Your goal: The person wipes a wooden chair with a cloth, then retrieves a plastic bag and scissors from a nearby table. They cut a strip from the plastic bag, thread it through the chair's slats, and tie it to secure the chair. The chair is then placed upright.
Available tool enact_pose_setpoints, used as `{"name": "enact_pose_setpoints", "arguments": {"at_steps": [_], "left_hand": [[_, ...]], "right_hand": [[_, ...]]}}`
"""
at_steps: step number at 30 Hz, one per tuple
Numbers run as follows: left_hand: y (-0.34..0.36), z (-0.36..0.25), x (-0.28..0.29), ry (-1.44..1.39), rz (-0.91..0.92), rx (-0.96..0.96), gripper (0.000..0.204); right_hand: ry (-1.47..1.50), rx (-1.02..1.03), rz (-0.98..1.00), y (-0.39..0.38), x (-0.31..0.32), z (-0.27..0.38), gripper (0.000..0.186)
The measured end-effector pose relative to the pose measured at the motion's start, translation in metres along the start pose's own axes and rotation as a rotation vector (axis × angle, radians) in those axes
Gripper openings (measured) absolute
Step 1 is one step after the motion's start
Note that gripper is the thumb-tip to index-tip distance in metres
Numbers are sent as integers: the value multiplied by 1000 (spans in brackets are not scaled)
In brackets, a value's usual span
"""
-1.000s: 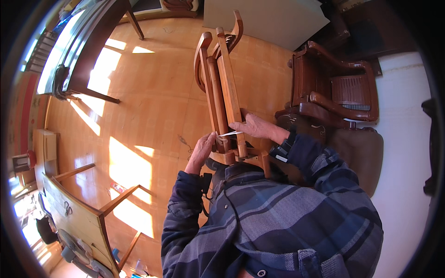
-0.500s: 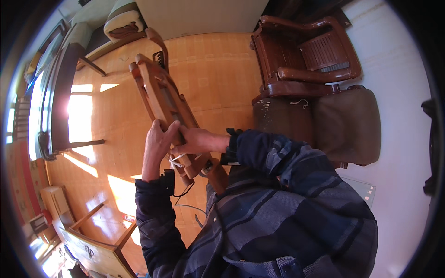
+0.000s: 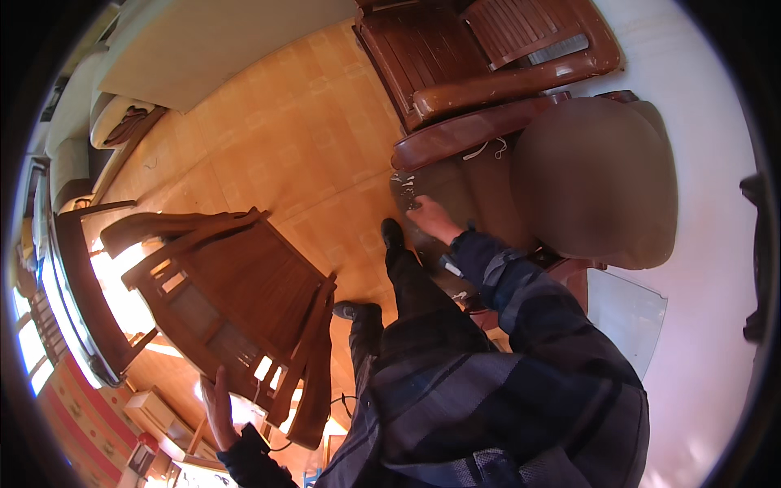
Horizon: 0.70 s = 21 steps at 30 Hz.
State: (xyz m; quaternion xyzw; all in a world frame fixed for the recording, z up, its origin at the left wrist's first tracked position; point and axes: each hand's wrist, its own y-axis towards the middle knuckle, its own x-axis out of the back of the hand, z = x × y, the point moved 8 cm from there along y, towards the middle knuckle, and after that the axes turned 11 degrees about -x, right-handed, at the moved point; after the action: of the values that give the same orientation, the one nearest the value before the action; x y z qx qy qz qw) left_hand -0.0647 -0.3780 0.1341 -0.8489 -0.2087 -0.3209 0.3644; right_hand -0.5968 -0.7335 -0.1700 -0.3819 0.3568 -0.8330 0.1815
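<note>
At the lower left, my left hand (image 3: 216,409) is upright against the near edge of a brown slatted wooden chair (image 3: 252,285), fingers stretched out. The chair stands tilted in view, with curved arms and a broad slatted panel; how its legs meet the floor is hidden. My right hand (image 3: 433,218), away from the chair, is curled closed over the front edge of a worn brown cushioned seat (image 3: 480,195). Anything inside those fingers is too small or hidden to make out. White torn spots and a loose white string (image 3: 486,150) show on the seat.
A glossy dark wooden armchair (image 3: 496,102) stands beyond the cushioned seat. A dark table (image 3: 85,301) runs along the left side. Both my feet are on the wood-patterned floor (image 3: 268,138). A pale panel (image 3: 626,317) lies to the right, and a thin cord lies by the chair.
The wooden chair, earlier narrow and held by both hands, is now spread broad and further left. My right hand has left it and moved right to the cushioned seat. The view has turned.
</note>
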Motion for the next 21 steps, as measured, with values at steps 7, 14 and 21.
{"name": "enact_pose_setpoints", "arguments": {"at_steps": [7,14,21], "left_hand": [[-7,-11,7,110,-45,245,48],[-3,-42,-5,-3,-105,254,51],[-7,-36,-1,62,-128,355,56]], "right_hand": [[-299,-50,-287,179,99,-149,61],[-732,55,-169,306,119,-202,32],[-929,118,-124,340,109,-214,29]]}}
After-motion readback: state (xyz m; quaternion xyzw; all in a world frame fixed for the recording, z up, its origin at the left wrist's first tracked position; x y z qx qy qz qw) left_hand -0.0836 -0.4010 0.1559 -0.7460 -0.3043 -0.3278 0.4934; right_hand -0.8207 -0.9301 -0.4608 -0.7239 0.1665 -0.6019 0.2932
